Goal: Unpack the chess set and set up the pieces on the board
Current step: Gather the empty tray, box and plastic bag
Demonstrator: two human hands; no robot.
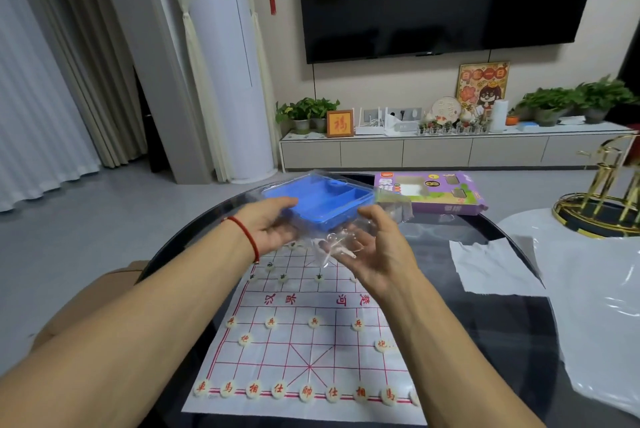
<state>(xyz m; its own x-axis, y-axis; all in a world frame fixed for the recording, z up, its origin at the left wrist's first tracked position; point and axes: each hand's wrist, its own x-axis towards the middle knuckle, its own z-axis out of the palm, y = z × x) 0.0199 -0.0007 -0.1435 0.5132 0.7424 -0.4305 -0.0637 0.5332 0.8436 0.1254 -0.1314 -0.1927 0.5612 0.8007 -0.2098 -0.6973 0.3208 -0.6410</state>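
Note:
A white paper board [304, 351] with red grid lines lies on the dark round table [512, 330]. Cream round pieces with red characters [307, 392] line its near edge, and more stand two rows up. Pieces with dark characters [283, 277] sit on the far half, partly hidden by my hands. Above the board's far end I hold an empty blue plastic tray [322, 200] in a clear wrapper [332, 247]. My left hand [270, 226] grips the tray's left side. My right hand [377, 254] holds the loose clear wrapper under its right corner.
A purple game box [429, 193] lies at the table's far edge. A white paper sheet [491, 268] and a glossy white sheet [595, 306] lie at the right. A gold wire rack [609, 192] stands far right. A TV cabinet with plants is behind.

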